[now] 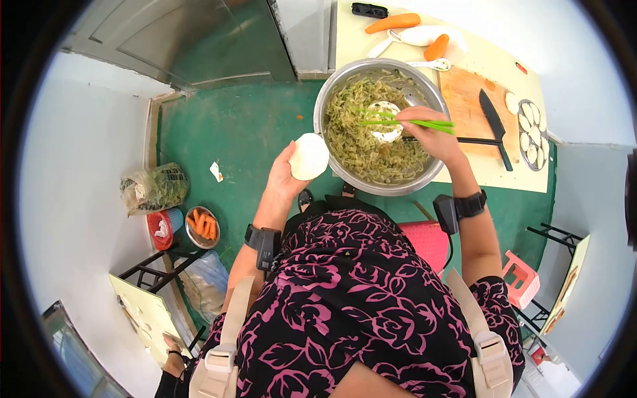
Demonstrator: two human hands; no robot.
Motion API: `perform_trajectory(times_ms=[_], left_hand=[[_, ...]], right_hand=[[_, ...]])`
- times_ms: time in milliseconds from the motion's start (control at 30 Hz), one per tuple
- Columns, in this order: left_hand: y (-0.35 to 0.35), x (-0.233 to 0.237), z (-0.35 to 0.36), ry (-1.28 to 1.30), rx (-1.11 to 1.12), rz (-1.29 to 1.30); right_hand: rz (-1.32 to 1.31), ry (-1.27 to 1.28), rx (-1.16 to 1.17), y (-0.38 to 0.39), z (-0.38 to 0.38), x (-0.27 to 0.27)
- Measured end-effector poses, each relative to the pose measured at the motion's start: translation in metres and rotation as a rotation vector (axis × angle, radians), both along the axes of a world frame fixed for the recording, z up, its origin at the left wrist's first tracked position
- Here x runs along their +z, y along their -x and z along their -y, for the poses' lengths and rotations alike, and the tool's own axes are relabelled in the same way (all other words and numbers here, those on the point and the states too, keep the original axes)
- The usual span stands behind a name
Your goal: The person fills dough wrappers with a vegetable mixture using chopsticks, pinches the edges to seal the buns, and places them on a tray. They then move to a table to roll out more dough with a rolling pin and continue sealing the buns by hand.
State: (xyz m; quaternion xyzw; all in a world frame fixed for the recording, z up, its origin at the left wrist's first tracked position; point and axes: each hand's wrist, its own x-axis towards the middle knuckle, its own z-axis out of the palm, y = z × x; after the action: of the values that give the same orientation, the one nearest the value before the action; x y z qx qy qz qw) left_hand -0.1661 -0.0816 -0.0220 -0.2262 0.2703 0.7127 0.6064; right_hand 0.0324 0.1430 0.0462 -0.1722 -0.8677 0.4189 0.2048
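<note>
In my left hand (pixel 281 174) lies a round, pale dumpling wrapper (pixel 310 157), held flat just left of the bowl's rim. My right hand (pixel 424 129) is closed around bright green chopsticks (pixel 434 124), their tips over the filling. Below them is a large metal bowl (pixel 322 99) of shredded greenish filling (pixel 358 149). A small white dish or scoop (pixel 386 135) sits in the filling, partly hidden by my right hand and the chopsticks. Dark chopsticks (pixel 481 140) stick out across the bowl's right side.
Right of the bowl are a cutting board (pixel 461 89), a black knife (pixel 494 123) and a tray of dumplings (pixel 532 136). Carrots (pixel 393 23) and a white spoon (pixel 431 64) lie behind. On the green floor stand a carrot basin (pixel 192 232) and a pink stool (pixel 522 282). Another person's hand (pixel 174 345) shows lower left.
</note>
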Motion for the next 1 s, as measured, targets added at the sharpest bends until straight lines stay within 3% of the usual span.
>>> perform_trajectory(times_ms=[133, 233, 467, 667, 767, 867, 1000], left_hand=[[0.0, -0.001, 0.002, 0.007, -0.009, -0.009], [-0.002, -0.002, 0.004, 0.009, -0.015, 0.015], [-0.004, 0.001, 0.004, 0.014, -0.027, -0.009], [-0.001, 0.006, 0.012, 0.034, 0.044, -0.013], [0.0, 0.004, 0.019, 0.096, 0.06, 0.001], [0.0, 0.004, 0.023, 0.113, 0.051, 0.01], [0.0, 0.001, 0.023, 0.033, 0.022, 0.02]], right_hand=[[-0.115, 0.256, -0.11, -0.016, 0.009, -0.01], [-0.12, 0.077, -0.038, -0.007, 0.024, -0.02], [-0.033, 0.087, -0.018, 0.028, 0.01, -0.033], [0.028, 0.243, -0.169, 0.018, 0.004, -0.029], [-0.039, 0.043, -0.068, 0.015, 0.003, -0.026], [-0.034, 0.046, -0.018, 0.022, 0.008, -0.017], [0.067, 0.062, -0.132, 0.029, -0.002, -0.032]])
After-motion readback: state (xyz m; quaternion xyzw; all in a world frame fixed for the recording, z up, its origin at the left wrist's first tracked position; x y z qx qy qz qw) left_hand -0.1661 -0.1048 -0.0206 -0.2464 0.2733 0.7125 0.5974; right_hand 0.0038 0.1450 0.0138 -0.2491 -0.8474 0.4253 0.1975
